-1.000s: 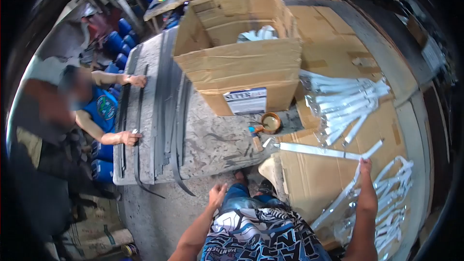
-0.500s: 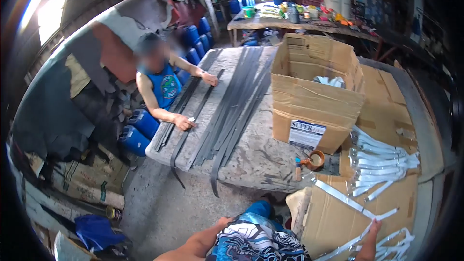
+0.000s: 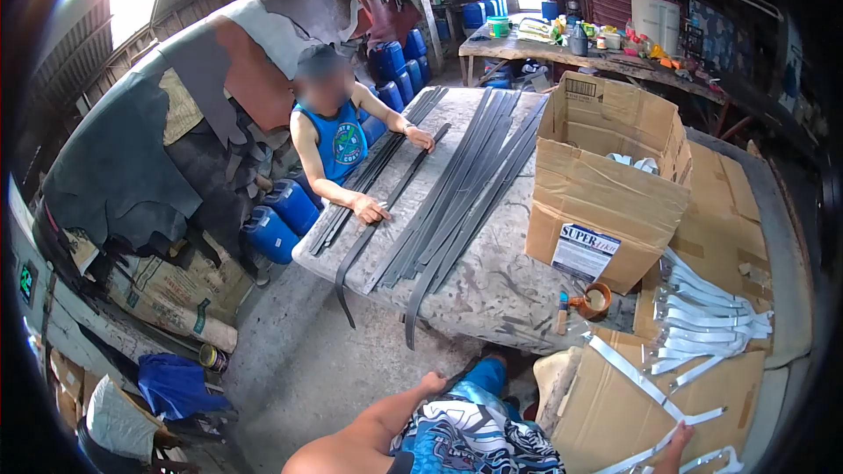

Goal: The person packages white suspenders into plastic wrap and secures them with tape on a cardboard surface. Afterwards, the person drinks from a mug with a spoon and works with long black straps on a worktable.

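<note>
My right hand (image 3: 678, 441) is closed on a white Y-shaped strap (image 3: 634, 375), gripping it near the point where its arms join. The strap lies across a flat cardboard sheet (image 3: 615, 421), one arm stretching toward the table. Beside my thigh is my left hand (image 3: 433, 383); it is small in view and its fingers are not clear. A bundle of similar white straps (image 3: 711, 320) rests on the cardboard above my right hand. More white straps (image 3: 716, 461) show at the bottom edge.
An open cardboard box (image 3: 606, 211) stands on the table (image 3: 492, 298), with a brown cup (image 3: 595, 300) and a brush (image 3: 562, 312) near it. Long dark strips (image 3: 465, 184) cover the middle. Across the table, a co-worker (image 3: 338, 140) handles one strip. Blue jugs (image 3: 270, 235) stand behind.
The view has swung left, so the table and box appear farther right. My right hand stays at the strap's junction. The co-worker still has both hands on the dark strip.
</note>
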Available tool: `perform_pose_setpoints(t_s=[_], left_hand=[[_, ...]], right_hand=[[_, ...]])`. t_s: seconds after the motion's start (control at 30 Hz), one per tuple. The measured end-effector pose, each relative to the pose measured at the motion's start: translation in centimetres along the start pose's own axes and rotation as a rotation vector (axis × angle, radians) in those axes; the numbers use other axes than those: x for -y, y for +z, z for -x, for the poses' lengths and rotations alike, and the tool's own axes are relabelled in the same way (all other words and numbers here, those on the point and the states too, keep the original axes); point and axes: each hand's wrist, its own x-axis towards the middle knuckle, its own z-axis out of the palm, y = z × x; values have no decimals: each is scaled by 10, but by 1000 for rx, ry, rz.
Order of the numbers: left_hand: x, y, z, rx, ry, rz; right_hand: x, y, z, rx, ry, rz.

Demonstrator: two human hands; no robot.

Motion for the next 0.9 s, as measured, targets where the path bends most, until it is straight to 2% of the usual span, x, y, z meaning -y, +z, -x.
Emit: perform_pose_setpoints(t_s=[0.13,0.23,0.3,0.43,0.57,0.7,0.73,0.83,0.9], left_hand=[[43,7,3,62,-64,-1],[61,6,9,89,27,-30],[85,23,-14,88,-11,-34],[65,19,-6,101,27,-60],[34,11,3,79,30,-67],[3,-4,17,79,-32,-20],[4,-3,10,80,-22,-28],[3,1,0,74,-3,-28],[4,4,-2,53,-4,0]], right_hand=[[-6,3,-3,-22,-22,-7],[-20,8,-14,5,-44,41],[-19,8,-10,-17,-40,-1],[-3,-2,-6,45,34,110],[-40,16,-24,2,-68,53],[-18,8,-11,-36,-15,68],[-17,8,-12,-29,15,49],[-27,12,-17,-62,-91,47],[-11,1,-7,2,-53,13]])
